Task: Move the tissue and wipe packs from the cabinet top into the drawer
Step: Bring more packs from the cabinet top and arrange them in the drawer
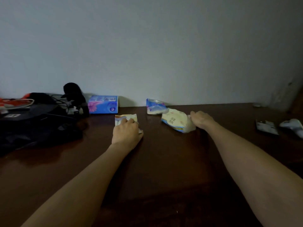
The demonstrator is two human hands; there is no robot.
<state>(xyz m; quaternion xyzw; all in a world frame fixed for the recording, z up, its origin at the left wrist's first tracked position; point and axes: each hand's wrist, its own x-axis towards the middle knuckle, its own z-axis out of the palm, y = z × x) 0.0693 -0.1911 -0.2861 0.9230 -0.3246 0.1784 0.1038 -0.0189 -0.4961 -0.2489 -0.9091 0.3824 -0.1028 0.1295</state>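
Note:
On the dark wooden cabinet top (164, 161), my left hand (126, 133) lies over a small pale tissue pack (125, 117), fingers curled on it. My right hand (202, 120) grips the right end of a larger cream tissue pack (176, 122). Behind that one lies a blue and white wipe pack (155, 106), near the wall. A blue tissue box (103, 104) stands against the wall at the left. No drawer is in view.
A dark bag (36, 128) with cables and a black object (75, 94) fills the left side. At the right lie a flat dark packet (266, 126) and a pale device (293, 126). The grey wall rises right behind the cabinet.

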